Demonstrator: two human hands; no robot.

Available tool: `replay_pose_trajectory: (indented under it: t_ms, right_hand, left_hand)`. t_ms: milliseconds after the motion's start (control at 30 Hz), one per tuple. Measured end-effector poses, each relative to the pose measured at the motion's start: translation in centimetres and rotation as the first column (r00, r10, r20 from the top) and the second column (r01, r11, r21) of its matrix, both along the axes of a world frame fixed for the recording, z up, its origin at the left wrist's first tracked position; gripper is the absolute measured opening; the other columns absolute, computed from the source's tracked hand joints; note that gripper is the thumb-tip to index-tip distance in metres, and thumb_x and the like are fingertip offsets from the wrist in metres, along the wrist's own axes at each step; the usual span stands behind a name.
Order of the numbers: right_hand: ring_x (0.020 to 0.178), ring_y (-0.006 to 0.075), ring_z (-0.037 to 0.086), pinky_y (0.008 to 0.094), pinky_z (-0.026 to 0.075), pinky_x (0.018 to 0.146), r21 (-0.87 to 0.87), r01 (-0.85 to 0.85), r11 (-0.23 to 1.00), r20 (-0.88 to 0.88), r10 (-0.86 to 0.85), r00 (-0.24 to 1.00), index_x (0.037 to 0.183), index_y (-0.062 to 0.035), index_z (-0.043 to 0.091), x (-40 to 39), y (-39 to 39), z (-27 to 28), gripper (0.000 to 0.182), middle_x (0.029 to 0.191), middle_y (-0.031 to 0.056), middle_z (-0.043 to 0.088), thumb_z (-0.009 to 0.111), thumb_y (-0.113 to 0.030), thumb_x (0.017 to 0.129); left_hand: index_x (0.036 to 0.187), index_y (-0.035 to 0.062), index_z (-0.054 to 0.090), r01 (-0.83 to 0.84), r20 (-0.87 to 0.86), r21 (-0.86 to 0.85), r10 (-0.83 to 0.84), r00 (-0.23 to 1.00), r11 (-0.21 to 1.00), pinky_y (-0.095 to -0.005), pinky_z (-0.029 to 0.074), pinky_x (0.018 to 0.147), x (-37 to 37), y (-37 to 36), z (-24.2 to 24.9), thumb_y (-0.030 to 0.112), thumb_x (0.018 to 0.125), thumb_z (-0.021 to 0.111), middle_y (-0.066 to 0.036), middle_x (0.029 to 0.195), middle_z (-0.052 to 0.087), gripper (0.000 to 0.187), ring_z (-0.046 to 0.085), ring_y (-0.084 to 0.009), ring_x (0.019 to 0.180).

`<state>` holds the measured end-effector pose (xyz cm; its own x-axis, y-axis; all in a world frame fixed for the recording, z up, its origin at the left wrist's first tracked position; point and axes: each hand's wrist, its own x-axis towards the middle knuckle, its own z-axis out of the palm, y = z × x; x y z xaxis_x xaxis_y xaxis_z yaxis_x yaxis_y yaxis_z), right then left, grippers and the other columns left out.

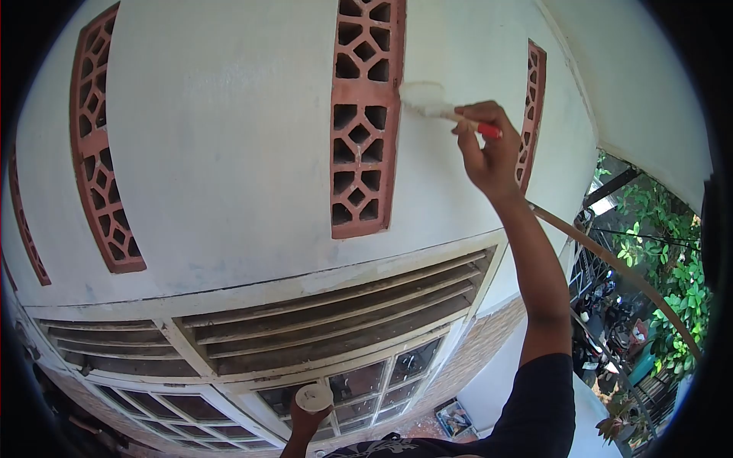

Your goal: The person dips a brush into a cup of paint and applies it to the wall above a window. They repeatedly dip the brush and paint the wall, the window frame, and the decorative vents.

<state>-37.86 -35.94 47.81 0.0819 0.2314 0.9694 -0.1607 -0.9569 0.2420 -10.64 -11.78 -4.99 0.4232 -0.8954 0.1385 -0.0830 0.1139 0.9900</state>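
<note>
My right hand (487,149) is raised at the upper right, closed on a paintbrush (437,109) with a red-ended handle. The pale bristles touch the white wall (229,137) just right of the middle red-brown vent block panel (365,91). A wet-looking patch (424,91) shows on the wall by the bristles. Low in the view, my left hand (307,422) holds a small white cup (314,397) upright in front of the window. Whitish material shows inside the cup.
Slatted wooden vents (336,324) and paned windows (366,385) lie below the wall. More vent panels stand left (103,175) and right (532,107). A curved brown pole (618,267), green plants (672,267) and parked motorbikes (603,294) are at the right.
</note>
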Motion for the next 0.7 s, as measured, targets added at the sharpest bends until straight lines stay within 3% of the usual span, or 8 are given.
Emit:
replay_pose_trajectory:
  t_ms: [133,233,300,367,500,567,700]
  right_hand:
    - [0.071,0.0142,0.062,0.0238,0.049,0.066,0.087,-0.012,0.996,-0.03,0.015,0.999,0.092,0.0029,0.058,-1.1,1.0,-3.9,0.009,0.087,0.0124,0.064,0.061,0.006,0.084]
    - [0.07,0.0121,0.06,0.0237,0.051,0.064,0.218,-0.099,0.971,-0.049,0.113,0.992,0.093,0.0034,0.056,-1.8,2.4,-5.4,0.007,0.088,0.0123,0.063,0.059,0.005,0.087]
    - [0.069,0.01,0.06,0.0241,0.055,0.062,0.36,-0.269,0.893,0.064,0.264,0.962,0.094,0.0037,0.054,-2.3,3.6,-5.3,0.006,0.089,0.0119,0.062,0.057,0.002,0.09]
    - [0.068,0.0091,0.06,0.0257,0.057,0.06,0.361,-0.277,0.891,0.064,0.273,0.96,0.093,0.0034,0.052,-2.5,3.2,-4.7,0.005,0.088,0.0118,0.062,0.055,0.0,0.093]
    - [0.067,0.0107,0.061,0.026,0.057,0.059,0.487,-0.207,0.849,-0.042,0.26,0.965,0.091,0.0027,0.053,-2.3,0.8,-1.9,0.01,0.086,0.0115,0.062,0.052,-0.006,0.096]
    - [0.066,0.0114,0.061,0.0263,0.056,0.058,0.51,-0.225,0.83,-0.009,0.267,0.964,0.091,0.0026,0.052,-1.9,0.1,0.8,0.012,0.086,0.0115,0.063,0.052,-0.008,0.097]
    - [0.066,0.0128,0.063,0.0265,0.057,0.059,0.356,-0.231,0.906,0.055,0.227,0.972,0.09,0.0038,0.055,-1.6,-1.1,7.5,0.013,0.082,0.0106,0.064,0.055,-0.008,0.095]
  left_hand:
    - [0.117,0.0009,0.052,0.013,0.004,0.01,-0.013,1.0,1.0,-0.0361,0.051,0.089,-0.2,-0.1,0.9,0.014,0.06,0.09,-0.013,0.109,0.064,0.07,0.063,-0.0221,0.099]
    - [0.117,0.001,0.052,-0.013,-0.02,-0.034,0.013,1.0,0.999,-0.0357,0.051,0.089,-0.6,0.1,1.4,0.013,0.06,0.09,-0.012,0.108,0.064,0.07,0.063,-0.0219,0.099]
    - [0.116,0.0009,0.052,0.006,-0.018,-0.044,-0.006,1.0,0.999,-0.0353,0.051,0.09,-0.5,0.1,0.9,0.013,0.06,0.09,-0.012,0.108,0.064,0.069,0.063,-0.0216,0.1]
    - [0.117,0.0009,0.052,0.01,-0.032,-0.043,-0.011,0.999,0.999,-0.0355,0.051,0.09,-0.4,0.4,0.8,0.013,0.06,0.091,-0.012,0.107,0.064,0.07,0.063,-0.0217,0.1]
    - [0.117,0.0009,0.051,0.022,-0.035,-0.027,-0.023,0.999,0.999,-0.036,0.051,0.089,0.2,0.9,0.2,0.013,0.06,0.091,-0.012,0.106,0.064,0.071,0.063,-0.0217,0.099]
    - [0.118,0.001,0.05,0.003,-0.037,-0.028,-0.004,0.999,1.0,-0.0361,0.051,0.089,0.1,1.3,0.8,0.013,0.06,0.091,-0.012,0.107,0.064,0.072,0.063,-0.0217,0.099]
    - [0.118,0.0014,0.05,-0.071,-0.029,-0.045,0.07,0.997,0.996,-0.0359,0.051,0.089,0.4,1.5,0.5,0.013,0.06,0.091,-0.012,0.108,0.063,0.072,0.063,-0.0214,0.1]
